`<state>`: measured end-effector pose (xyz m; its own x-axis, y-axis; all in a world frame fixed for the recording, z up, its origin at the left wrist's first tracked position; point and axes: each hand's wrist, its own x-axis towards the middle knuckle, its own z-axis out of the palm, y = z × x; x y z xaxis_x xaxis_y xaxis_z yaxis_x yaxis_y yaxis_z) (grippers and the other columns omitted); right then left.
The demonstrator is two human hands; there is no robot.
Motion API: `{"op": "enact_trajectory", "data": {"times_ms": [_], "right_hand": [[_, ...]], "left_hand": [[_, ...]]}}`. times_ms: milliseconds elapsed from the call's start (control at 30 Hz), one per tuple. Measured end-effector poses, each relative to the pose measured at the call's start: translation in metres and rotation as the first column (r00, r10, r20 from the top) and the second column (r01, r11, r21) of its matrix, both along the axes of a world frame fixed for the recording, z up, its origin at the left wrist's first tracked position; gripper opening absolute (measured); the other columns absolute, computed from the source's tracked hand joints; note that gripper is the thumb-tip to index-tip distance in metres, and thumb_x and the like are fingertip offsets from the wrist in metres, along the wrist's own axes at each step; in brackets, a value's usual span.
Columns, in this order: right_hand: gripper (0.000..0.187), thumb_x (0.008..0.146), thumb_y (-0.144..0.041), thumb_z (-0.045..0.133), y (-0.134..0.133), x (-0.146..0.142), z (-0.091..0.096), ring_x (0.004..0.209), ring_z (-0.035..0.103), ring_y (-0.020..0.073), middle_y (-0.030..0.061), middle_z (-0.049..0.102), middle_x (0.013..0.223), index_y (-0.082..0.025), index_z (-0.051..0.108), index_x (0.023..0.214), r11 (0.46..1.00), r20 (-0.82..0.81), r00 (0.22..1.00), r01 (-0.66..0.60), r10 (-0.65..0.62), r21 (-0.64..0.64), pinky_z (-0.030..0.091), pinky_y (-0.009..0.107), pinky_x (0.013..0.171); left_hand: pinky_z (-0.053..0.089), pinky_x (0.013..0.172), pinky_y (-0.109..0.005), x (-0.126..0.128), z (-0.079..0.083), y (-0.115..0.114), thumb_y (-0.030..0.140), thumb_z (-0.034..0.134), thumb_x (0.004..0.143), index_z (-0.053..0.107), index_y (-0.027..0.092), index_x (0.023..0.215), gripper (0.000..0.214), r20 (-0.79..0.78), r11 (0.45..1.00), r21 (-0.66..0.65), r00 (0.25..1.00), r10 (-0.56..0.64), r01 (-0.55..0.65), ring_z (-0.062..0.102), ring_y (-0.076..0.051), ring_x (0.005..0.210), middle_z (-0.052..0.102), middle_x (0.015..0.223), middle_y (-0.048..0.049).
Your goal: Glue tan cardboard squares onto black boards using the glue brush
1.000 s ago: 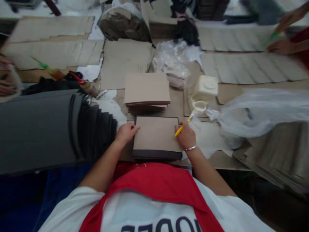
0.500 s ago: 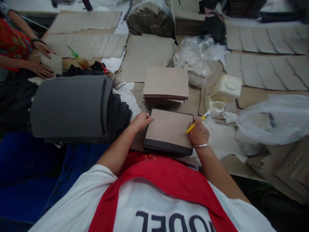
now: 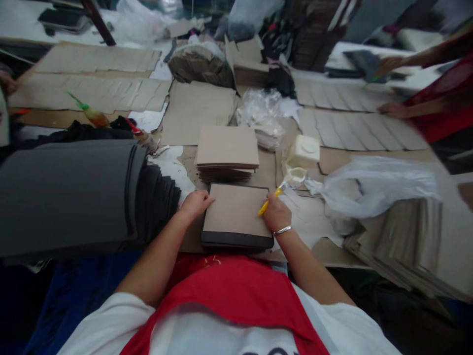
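A tan cardboard sheet lies on a dark cover in front of me. My left hand rests on its left edge with the fingers curled against the board. My right hand presses on the right edge and is closed round a yellow-handled brush that points up and to the right. Just beyond the board sits a stack of tan boards. A cream plastic glue jug stands to the right of that stack.
A big pile of dark grey sheets fills the left. Clear plastic bags and a heap of cardboard lie on the right. Rows of overlapped boards cover the far table. Another person's arm in a red sleeve reaches in at the upper right.
Only the camera view has swung; both hands stay at the edges of the board, and the brush is still in my right hand. The people at the sides shift in and out of view.
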<state>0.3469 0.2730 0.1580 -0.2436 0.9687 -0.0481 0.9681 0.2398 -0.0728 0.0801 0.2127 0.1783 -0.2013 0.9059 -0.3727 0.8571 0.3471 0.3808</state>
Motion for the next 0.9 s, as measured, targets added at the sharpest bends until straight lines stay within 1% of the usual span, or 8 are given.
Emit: {"op": "enact_trajectory", "data": {"times_ms": [133,233,300,400,567,667,800,900], "right_hand": [[0.022,0.086,-0.021,0.043,0.007,0.001,0.013,0.078,0.054,0.0221,0.0131,0.06,0.085,-0.015,0.052,0.105,0.997,0.042,0.999,-0.034,0.032,0.062,0.037,0.03,0.063],[0.026,0.082,-0.012,0.043,0.006,-0.01,0.01,0.091,0.053,0.0238,0.0148,0.061,0.094,-0.014,0.053,0.105,0.97,-0.054,0.973,-0.22,0.226,0.103,0.041,0.034,0.077],[0.027,0.08,-0.009,0.044,0.003,-0.022,0.0,0.102,0.051,0.0229,0.015,0.06,0.107,-0.015,0.053,0.105,0.921,-0.184,0.903,-0.374,0.389,0.112,0.04,0.036,0.089],[0.025,0.079,-0.012,0.047,-0.003,-0.034,-0.017,0.115,0.047,0.0216,0.0129,0.055,0.123,-0.017,0.054,0.103,0.875,-0.324,0.813,-0.46,0.484,0.153,0.036,0.039,0.099],[0.018,0.083,-0.021,0.05,-0.004,-0.02,-0.025,0.117,0.046,0.0227,0.0127,0.055,0.125,-0.017,0.053,0.1,0.914,-0.347,0.846,-0.356,0.404,0.197,0.036,0.043,0.1],[0.019,0.082,-0.021,0.052,-0.001,-0.009,-0.022,0.116,0.047,0.023,0.0147,0.055,0.123,-0.016,0.052,0.1,0.914,-0.341,0.851,-0.344,0.4,0.214,0.038,0.043,0.098],[0.022,0.081,-0.022,0.053,-0.002,-0.006,-0.02,0.116,0.048,0.0234,0.0151,0.057,0.121,-0.014,0.052,0.102,0.902,-0.342,0.837,-0.365,0.427,0.232,0.038,0.04,0.097],[0.024,0.084,-0.025,0.052,-0.007,-0.006,-0.017,0.112,0.051,0.0228,0.0139,0.059,0.116,-0.015,0.052,0.105,0.905,-0.349,0.836,-0.371,0.423,0.209,0.04,0.039,0.094]], "left_hand": [[0.044,0.078,-0.037,0.023,0.01,0.005,0.032,0.048,0.085,0.059,0.016,0.107,0.03,-0.314,0.982,0.148,0.947,-0.067,0.118,0.057,-0.028,0.101,0.062,0.108,-0.0157],[0.036,0.098,-0.039,0.05,0.003,0.008,0.016,0.037,0.087,0.051,0.022,0.123,0.04,-0.317,0.88,0.24,0.89,-0.327,0.409,0.043,-0.023,0.124,0.05,0.133,-0.0101],[0.028,0.106,-0.041,0.065,-0.01,0.007,0.018,0.034,0.089,0.049,0.023,0.127,0.042,-0.259,0.83,0.24,0.857,-0.446,0.504,0.037,-0.022,0.129,0.046,0.139,-0.0069],[0.017,0.111,-0.047,0.075,-0.027,0.0,0.038,0.035,0.09,0.039,0.022,0.137,0.05,-0.241,0.834,0.261,0.87,-0.431,0.486,0.028,-0.024,0.135,0.036,0.146,-0.0072],[0.012,0.111,-0.051,0.066,-0.026,0.001,0.053,0.036,0.087,0.034,0.018,0.14,0.063,-0.274,0.883,0.225,0.896,-0.348,0.412,0.023,-0.027,0.137,0.027,0.15,-0.0104],[0.017,0.108,-0.051,0.052,-0.015,0.02,0.052,0.039,0.086,0.034,0.013,0.139,0.066,-0.293,0.925,0.21,0.923,-0.25,0.318,0.029,-0.03,0.134,0.034,0.145,-0.0164],[0.031,0.101,-0.042,0.034,-0.005,0.04,0.051,0.045,0.083,0.046,0.013,0.129,0.059,-0.268,0.909,0.163,0.904,-0.333,0.383,0.049,-0.029,0.117,0.055,0.125,-0.0165],[0.035,0.097,-0.037,0.027,-0.002,0.038,0.05,0.048,0.082,0.052,0.015,0.122,0.053,-0.254,0.898,0.157,0.896,-0.364,0.41,0.051,-0.027,0.113,0.057,0.123,-0.0141]]}}
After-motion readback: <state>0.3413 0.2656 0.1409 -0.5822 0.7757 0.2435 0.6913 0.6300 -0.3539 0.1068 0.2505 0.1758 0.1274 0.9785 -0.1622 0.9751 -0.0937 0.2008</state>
